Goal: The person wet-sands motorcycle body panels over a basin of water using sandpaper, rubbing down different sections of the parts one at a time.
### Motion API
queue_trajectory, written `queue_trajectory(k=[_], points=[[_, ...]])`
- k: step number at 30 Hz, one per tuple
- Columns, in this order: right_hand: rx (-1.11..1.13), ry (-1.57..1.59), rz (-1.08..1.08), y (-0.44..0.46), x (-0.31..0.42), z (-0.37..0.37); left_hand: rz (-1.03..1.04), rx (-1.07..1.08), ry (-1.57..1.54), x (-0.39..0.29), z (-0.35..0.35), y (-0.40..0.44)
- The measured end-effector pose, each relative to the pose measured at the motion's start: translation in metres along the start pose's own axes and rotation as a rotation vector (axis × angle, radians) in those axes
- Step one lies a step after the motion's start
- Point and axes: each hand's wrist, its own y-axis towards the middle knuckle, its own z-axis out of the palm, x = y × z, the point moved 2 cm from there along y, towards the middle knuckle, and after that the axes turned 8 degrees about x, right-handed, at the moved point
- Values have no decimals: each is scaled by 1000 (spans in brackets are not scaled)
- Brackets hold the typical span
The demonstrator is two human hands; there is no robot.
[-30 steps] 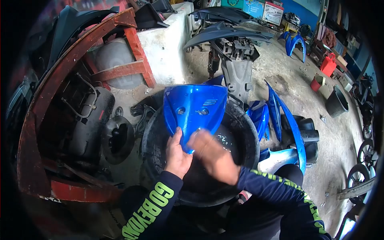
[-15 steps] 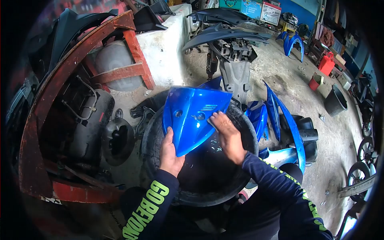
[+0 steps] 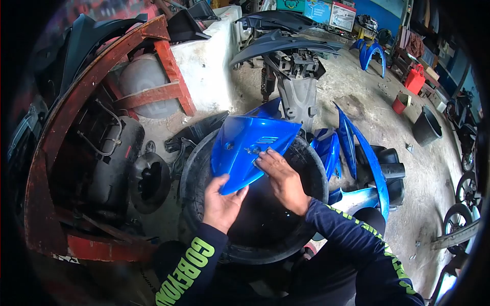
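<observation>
Blue panel [image 3: 240, 166] over the tub [image 3: 260, 255], and both hands were on it! Its broad end leaned toward the far rim, its narrow tip pointed back at the person, and the whole piece sat tilted above the dark middle. Down at that tip came the left hand [image 3: 222, 204], pinching: thumb up on the painted face at the left edge, the other fingers tucked beneath, one fingertip peeping out just right of the point. Over on the right side, the right hand [image 3: 286, 183] had its fingers bent and held close together, tips touching the surface right beside the right-hand hole [image 3: 256, 151]; whether anything lay under them, you couldn't tell. And around the tub, what a spread! Off its right rim stood a small blue fairing [image 3: 326, 149], with a long blue strip [image 3: 376, 168] arching past it on the floor [image 3: 352, 102]. Off the left rim, near it, lay a round black part [image 3: 149, 181], and beyond the far rim rose the grey frame cover [image 3: 298, 97].
</observation>
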Motion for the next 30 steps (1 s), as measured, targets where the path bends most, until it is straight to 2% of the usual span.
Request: queue_trajectory(k=[2,5,6,8,10,14,16,19,20,23,24,26,27,28,30], points=[[-51,-123,7,-2,10,2,12,118,73,13,-7,6],[130,6,-222,-9,53,2,85,107,69,13,-17,13],[126,7,-222,-8,47,3,93,109,84,10,-19,14],[-16,-97,-97,-5,18,-1,89,37,110,10,-8,7],[-100,-87,129,2,-6,-8,128,34,51,12,0,5],[103,-40,-148,-11,37,5,143,17,81,12,-10,10],[54,-29,-180,-12,16,5,138,-12,56,8,-12,9],[-184,-24,126,-1,-25,-5,180,-15,75,0,1,3],[-186,-30,125,-3,-18,-8,179,-9,73,-2,1,3],[100,85,-130,-5,8,-10,171,-48,146,-12,-3,3],[94,86,-127,-4,-2,-11,168,-47,152,-13,-4,4],[-45,106,95,0,-46,-11,171,-40,173,-14,-9,4],[-148,36,140,0,-59,-6,171,-39,171,-14,-9,3],[-149,33,140,-3,-47,-8,177,-64,187,-13,-9,2],[73,78,-56,-8,-7,-11,184,-83,206,-16,-6,2]])
